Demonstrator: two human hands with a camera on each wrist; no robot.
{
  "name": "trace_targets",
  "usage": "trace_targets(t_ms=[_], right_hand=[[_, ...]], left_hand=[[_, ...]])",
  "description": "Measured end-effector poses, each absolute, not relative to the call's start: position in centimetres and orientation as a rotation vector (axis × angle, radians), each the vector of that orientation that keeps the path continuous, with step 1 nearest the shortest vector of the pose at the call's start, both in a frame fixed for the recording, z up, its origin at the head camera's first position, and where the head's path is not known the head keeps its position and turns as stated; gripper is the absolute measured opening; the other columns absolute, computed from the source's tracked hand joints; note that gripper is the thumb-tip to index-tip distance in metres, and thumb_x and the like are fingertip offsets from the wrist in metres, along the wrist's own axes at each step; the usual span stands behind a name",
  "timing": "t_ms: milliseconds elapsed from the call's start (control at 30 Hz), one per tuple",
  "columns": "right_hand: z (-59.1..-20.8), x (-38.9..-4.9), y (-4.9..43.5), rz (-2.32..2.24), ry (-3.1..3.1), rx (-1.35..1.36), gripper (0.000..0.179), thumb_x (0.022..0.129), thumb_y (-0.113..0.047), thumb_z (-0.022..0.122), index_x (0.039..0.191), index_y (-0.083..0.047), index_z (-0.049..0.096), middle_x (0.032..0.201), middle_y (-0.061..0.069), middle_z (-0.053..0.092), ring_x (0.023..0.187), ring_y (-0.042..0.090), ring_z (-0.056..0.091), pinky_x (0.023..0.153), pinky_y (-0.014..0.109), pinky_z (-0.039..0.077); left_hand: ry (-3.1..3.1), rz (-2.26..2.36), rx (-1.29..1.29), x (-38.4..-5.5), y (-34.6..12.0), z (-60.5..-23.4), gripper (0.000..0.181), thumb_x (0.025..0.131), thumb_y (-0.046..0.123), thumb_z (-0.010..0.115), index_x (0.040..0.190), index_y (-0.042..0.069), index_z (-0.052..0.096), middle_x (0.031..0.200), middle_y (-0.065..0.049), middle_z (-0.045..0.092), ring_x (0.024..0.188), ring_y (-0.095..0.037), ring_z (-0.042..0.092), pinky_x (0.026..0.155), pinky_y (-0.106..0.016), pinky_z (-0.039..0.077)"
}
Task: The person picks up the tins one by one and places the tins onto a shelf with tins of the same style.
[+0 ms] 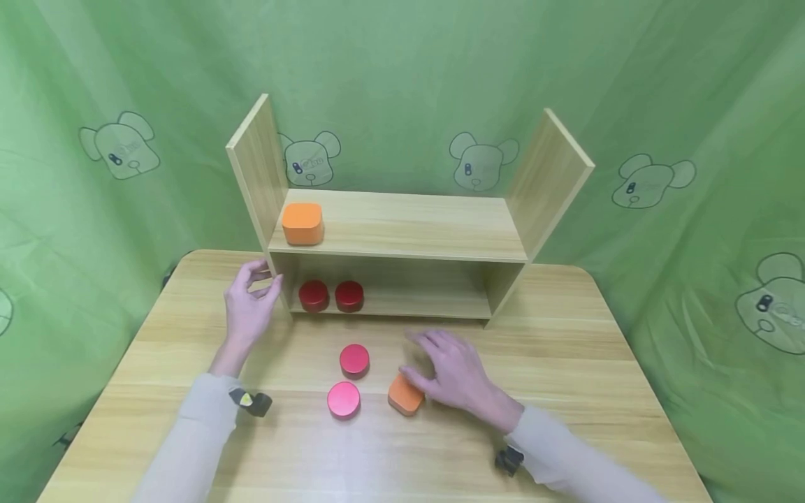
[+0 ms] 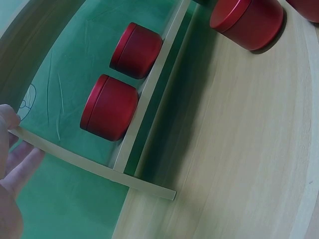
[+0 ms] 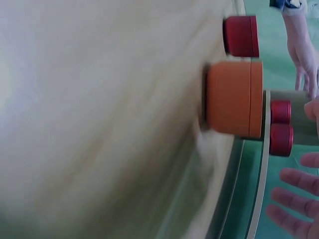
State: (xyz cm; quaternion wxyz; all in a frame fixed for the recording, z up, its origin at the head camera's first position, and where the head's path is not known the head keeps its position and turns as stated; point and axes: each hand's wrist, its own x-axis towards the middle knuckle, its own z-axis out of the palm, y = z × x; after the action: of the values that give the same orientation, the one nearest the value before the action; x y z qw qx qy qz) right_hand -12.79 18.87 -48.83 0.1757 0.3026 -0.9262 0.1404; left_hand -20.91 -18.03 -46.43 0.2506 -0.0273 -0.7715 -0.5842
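The fingers (image 3: 298,180) of the right hand (image 1: 454,370) are spread apart, thumb well clear of the rest, beside and over a rounded-square orange container (image 1: 405,397) standing on the worktop (image 1: 566,335). Seen from the head, the thumb overlaps its upper edge; whether it touches I cannot tell. The left hand pinches the front edge of the shelf's left side panel (image 1: 259,155), thumb on the inner side and fingers on the outer.

Just left of the orange container stand two round containers, one pinkish-red (image 1: 344,399) and nearer the person, the other red (image 1: 355,360) and nearer the shelf. Behind them, on the lower shelf board (image 1: 421,302), two dark red containers (image 1: 314,295) stand side by side close to the left panel. A second orange container (image 1: 303,225) sits at the left end of the upper shelf board (image 1: 415,227). The right side panel (image 1: 548,188) rises at the other end.

Pale sleeves (image 1: 195,426) cover both forearms, and a black device (image 1: 256,404) is worn at each wrist. The green curtain (image 1: 402,63) beyond is printed with cartoon bear heads (image 1: 312,164) bearing small lettering, too faint to read.
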Motion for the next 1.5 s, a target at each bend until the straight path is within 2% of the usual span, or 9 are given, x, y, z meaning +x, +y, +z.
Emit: trace_targets(t_ms=[100,367,667,900,1267,1500], right_hand=[[-48.9,-11.7,19.0,0.403,-2.617,0.848,0.061,0.089,-0.054,0.075,0.136,-0.014,0.069,0.124,0.012,0.077,0.113,0.031,0.074,0.086,0.044,0.071],[-49.2,-9.0,18.9,0.375,-2.621,0.821,0.066,0.089,-0.064,0.073,0.132,-0.014,0.071,0.114,0.006,0.078,0.102,0.022,0.074,0.073,0.032,0.07],[-50.3,-7.2,18.8,0.318,-2.639,0.808,0.062,0.084,-0.059,0.081,0.124,-0.013,0.074,0.105,0.0,0.078,0.091,0.015,0.073,0.068,0.024,0.067],[-50.8,-6.9,18.9,0.312,-2.638,0.802,0.064,0.079,-0.058,0.085,0.123,-0.013,0.074,0.104,0.0,0.078,0.089,0.014,0.073,0.067,0.022,0.066],[-51.3,-7.0,18.7,0.281,-2.698,0.788,0.062,0.081,-0.057,0.084,0.123,-0.013,0.075,0.106,0.002,0.078,0.09,0.015,0.073,0.068,0.024,0.067],[-51.6,-7.5,18.5,0.283,-2.66,0.787,0.055,0.078,-0.05,0.089,0.117,-0.013,0.075,0.101,0.001,0.078,0.085,0.014,0.072,0.063,0.021,0.065]], left_hand=[[-2.101,-1.588,-0.068,-20.9,-18.0,-46.4,0.035,0.094,-0.006,0.071,0.127,-0.01,0.061,0.127,-0.028,0.07,0.1,0.009,0.062,0.083,-0.003,0.06],[-2.081,-1.604,-0.091,-20.8,-18.0,-46.4,0.035,0.093,-0.007,0.07,0.126,-0.012,0.061,0.127,-0.033,0.068,0.1,0.009,0.063,0.083,-0.004,0.061],[-2.086,-1.591,-0.097,-20.8,-18.0,-46.4,0.034,0.093,-0.007,0.07,0.126,-0.011,0.061,0.128,-0.032,0.068,0.1,0.01,0.063,0.083,-0.003,0.061],[-2.087,-1.592,-0.097,-20.8,-18.0,-46.4,0.034,0.093,-0.007,0.071,0.126,-0.011,0.061,0.128,-0.031,0.069,0.099,0.01,0.063,0.083,-0.003,0.061],[-2.08,-1.594,-0.111,-20.9,-18.0,-46.4,0.034,0.093,-0.008,0.07,0.126,-0.011,0.061,0.128,-0.031,0.069,0.1,0.007,0.063,0.083,-0.004,0.061],[-2.087,-1.601,-0.104,-20.8,-18.0,-46.3,0.034,0.093,-0.007,0.07,0.126,-0.01,0.061,0.126,-0.029,0.069,0.1,0.009,0.063,0.084,-0.004,0.061]])
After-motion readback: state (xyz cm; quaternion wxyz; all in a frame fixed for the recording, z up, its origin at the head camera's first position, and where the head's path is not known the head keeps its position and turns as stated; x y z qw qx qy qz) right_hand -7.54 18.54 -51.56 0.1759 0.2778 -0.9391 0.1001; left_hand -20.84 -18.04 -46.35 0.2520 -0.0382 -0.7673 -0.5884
